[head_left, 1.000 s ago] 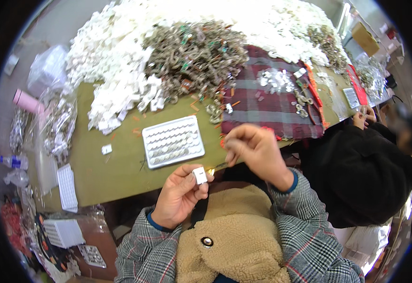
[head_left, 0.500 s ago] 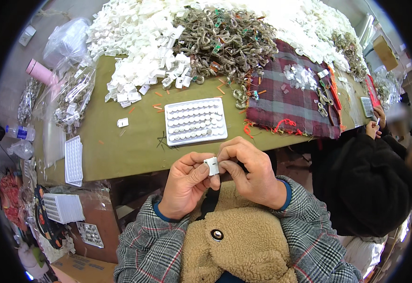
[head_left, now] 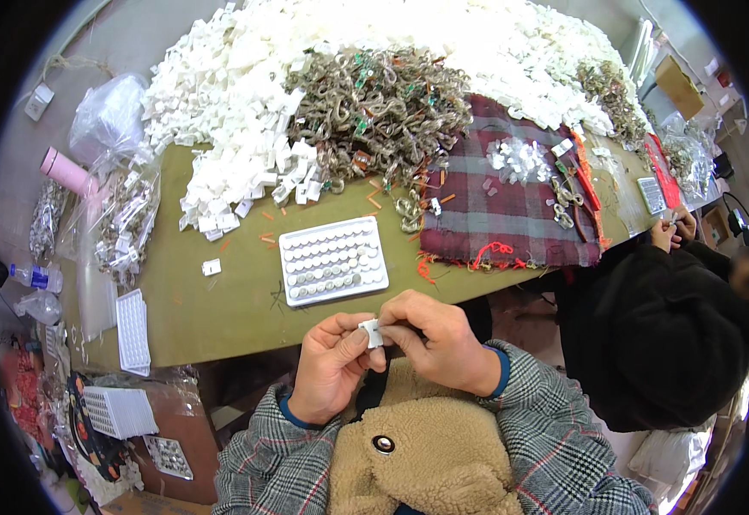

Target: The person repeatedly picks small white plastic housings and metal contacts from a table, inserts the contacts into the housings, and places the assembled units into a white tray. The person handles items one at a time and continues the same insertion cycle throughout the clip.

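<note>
A small white plastic casing (head_left: 372, 333) is pinched between the thumb and fingers of my left hand (head_left: 330, 365), just off the table's front edge. My right hand (head_left: 439, 342) is closed too, its thumb and forefinger meeting at the casing's right side. Any smaller part between those right fingertips is hidden. Beyond my hands lies a white tray (head_left: 286, 262) with rows of small round pieces like button cells, some whitish and some grey. A single white casing (head_left: 211, 267) sits on the green tabletop (head_left: 220, 318), left of the tray.
White casings (head_left: 220, 129) are heaped along the back, with a tangle of grey-brown strips or cords (head_left: 374, 112) before them. A plaid cloth (head_left: 495, 223) holds clear bits (head_left: 519, 160). Stacked trays (head_left: 132, 330) lie at left. At right sits a person in black (head_left: 658, 335).
The whole scene has shifted a little left and down in the picture. Both hands keep their hold at the white casing, which is turned slightly.
</note>
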A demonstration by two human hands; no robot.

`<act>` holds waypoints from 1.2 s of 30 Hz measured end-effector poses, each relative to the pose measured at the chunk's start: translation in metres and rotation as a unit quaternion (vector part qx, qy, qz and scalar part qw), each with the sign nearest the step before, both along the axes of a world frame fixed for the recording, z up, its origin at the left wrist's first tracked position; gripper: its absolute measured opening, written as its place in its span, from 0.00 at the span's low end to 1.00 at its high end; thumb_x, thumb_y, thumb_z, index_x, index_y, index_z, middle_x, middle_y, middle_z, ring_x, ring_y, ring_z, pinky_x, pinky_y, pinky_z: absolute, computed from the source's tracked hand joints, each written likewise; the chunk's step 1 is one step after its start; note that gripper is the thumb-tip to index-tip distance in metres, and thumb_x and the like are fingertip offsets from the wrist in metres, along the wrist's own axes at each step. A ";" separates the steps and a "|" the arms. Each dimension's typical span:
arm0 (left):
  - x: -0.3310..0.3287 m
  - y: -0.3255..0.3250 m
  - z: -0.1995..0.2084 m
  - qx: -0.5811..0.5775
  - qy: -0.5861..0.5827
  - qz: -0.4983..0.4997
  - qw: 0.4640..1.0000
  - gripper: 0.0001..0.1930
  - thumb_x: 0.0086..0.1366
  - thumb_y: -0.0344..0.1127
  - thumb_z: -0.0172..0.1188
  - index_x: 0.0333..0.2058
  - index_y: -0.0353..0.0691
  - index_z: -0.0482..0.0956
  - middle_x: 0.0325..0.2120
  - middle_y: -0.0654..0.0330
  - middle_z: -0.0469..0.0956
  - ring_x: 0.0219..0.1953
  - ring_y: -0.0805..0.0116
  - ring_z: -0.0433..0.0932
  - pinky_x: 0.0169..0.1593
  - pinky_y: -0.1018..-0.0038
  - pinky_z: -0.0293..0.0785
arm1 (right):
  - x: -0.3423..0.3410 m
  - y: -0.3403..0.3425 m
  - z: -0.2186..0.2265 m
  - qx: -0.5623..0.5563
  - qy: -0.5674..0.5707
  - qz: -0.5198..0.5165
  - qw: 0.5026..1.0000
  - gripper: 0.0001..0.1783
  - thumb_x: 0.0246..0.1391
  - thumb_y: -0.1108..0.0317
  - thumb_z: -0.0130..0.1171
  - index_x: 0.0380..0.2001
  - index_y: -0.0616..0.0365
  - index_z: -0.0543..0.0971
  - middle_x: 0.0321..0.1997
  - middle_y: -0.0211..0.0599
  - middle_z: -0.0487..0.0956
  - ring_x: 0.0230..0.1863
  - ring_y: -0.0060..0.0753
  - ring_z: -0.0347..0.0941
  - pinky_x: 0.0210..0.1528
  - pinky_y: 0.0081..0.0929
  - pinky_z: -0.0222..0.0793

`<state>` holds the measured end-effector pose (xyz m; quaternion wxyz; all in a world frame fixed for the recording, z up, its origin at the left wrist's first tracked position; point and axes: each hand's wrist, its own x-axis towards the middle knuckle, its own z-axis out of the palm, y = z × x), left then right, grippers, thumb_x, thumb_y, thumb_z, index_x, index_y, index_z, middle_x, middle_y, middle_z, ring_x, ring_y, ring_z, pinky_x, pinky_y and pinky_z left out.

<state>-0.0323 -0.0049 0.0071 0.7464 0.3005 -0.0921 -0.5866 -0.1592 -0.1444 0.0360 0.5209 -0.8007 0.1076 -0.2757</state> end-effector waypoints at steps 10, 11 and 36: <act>0.008 -0.003 0.002 -0.016 0.008 -0.078 0.997 0.17 0.74 0.31 0.52 0.58 0.31 0.68 0.40 0.50 0.79 0.35 0.64 0.83 0.39 0.71 0.85 | 0.011 -0.071 -0.003 -0.124 0.046 -0.220 0.966 0.09 0.52 0.77 0.65 0.38 0.67 0.81 0.32 0.41 0.78 0.30 0.34 0.76 0.33 0.30 0.72; 0.008 -0.003 0.003 -0.019 0.022 -0.095 0.995 0.18 0.74 0.31 0.52 0.59 0.32 0.67 0.40 0.51 0.77 0.36 0.64 0.83 0.39 0.71 0.85 | 0.014 -0.082 -0.005 -0.137 0.090 -0.250 0.954 0.10 0.53 0.73 0.65 0.38 0.65 0.80 0.34 0.44 0.77 0.31 0.41 0.77 0.35 0.34 0.72; -0.013 -0.019 0.056 0.055 -0.300 0.034 0.952 0.14 0.72 0.27 0.54 0.53 0.27 0.74 0.40 0.52 0.82 0.34 0.68 0.83 0.38 0.76 0.82 | 0.001 -0.042 0.047 -0.354 -0.067 0.050 0.932 0.17 0.42 0.77 0.65 0.40 0.65 0.81 0.37 0.42 0.80 0.33 0.40 0.75 0.34 0.32 0.72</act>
